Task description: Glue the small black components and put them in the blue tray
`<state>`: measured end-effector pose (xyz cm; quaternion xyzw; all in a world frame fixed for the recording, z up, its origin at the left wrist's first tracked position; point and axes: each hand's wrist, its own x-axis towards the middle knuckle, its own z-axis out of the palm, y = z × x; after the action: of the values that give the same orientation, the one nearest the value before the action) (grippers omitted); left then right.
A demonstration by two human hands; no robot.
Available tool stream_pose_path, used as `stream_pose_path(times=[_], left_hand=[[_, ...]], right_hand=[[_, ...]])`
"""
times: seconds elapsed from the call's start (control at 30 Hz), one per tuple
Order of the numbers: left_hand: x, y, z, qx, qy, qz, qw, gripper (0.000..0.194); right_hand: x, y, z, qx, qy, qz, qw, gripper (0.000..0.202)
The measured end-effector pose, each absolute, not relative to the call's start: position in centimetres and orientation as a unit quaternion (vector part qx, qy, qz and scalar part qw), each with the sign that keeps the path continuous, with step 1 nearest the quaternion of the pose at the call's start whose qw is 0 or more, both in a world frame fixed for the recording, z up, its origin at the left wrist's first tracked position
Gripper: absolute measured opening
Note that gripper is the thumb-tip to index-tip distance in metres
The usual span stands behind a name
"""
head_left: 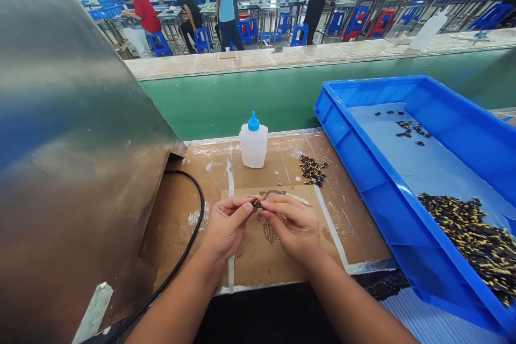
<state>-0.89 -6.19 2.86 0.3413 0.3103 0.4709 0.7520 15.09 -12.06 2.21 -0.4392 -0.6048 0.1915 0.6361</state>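
Between my two hands is a small black-and-yellow part (pixel 255 202), too small to name more exactly. The fingertips of my left hand (pixel 230 221) pinch it from the left. My right hand (pixel 293 224) closes on its other side with thumb and forefinger, hiding most of it. Below lies a cardboard sheet (pixel 250 266) with brown, glue-like smears, and a pale stick-like tool (pixel 298 199) rests just past my right hand. Beyond my hands a white squeeze bottle (pixel 253 146) with a blue cap stands upright. To its right sits a small pile of similar black-and-yellow parts (pixel 313 170).
A big blue bin (pixel 363 172) on the right holds a heap of parts (pixel 471 236). At left, a metal housing (pixel 80 145) rises beside a black cable (pixel 197 226). A green-sided ledge (pixel 226 99) crosses behind, carrying another bottle (pixel 429 29). Several people stand or sit farther back.
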Motion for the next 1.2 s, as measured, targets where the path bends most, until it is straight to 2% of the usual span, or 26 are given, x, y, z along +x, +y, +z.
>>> stream_pose_path(times=[0.2, 0.57, 0.9, 1.03, 1.2], left_hand=[[-0.9, -6.2, 2.9, 0.352, 0.306, 0.473, 0.747, 0.022], [-0.6, -6.3, 2.5, 0.41, 0.327, 0.484, 0.701, 0.018], [-0.9, -6.6, 2.1, 0.554, 0.358, 0.499, 0.562, 0.007], [-0.8, -6.5, 2.1, 0.61, 0.327, 0.508, 0.513, 0.015], [-1.1, -6.6, 1.4, 0.692, 0.316, 0.512, 0.398, 0.025]], right_hand=[[15.1, -11.9, 2.1, -0.43, -0.6, 0.214, 0.64, 0.029], [14.9, -11.8, 2.5, -0.437, -0.617, 0.133, 0.641, 0.028], [14.7, -11.7, 2.1, -0.456, -0.624, 0.095, 0.628, 0.023], [14.9, -11.6, 1.9, -0.469, -0.617, 0.071, 0.627, 0.025], [15.0, -11.8, 1.4, -0.475, -0.618, 0.035, 0.625, 0.028]])
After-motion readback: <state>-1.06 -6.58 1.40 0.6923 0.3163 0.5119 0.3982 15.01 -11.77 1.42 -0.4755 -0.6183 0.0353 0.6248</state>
